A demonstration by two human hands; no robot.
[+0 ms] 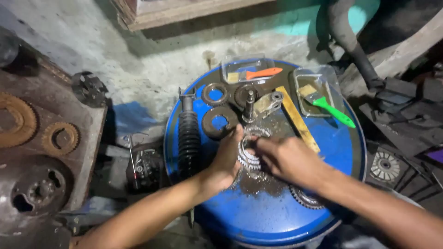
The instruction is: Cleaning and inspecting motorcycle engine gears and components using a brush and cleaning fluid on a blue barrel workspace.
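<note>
my hands: 2, left and right
toothed steel gear ring under my fingers: 1
flat rusty round discs on the blue drum top: 3
plastic-handled brushes: 2, orange, green
clear plastic trays: 2
black ribbed rubber boot: 1

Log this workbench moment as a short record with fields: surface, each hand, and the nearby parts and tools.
surface: round blue drum top, oily and dirty
left hand: left hand grips the toothed metal gear ring from its left side
right hand: right hand pinches the ring's inner rim from the right
nearby parts: two flat steel discs, black ribbed shock absorber, upright metal shaft
tools: green-handled brush in clear tray, orange-handled brush, wooden stick
</note>
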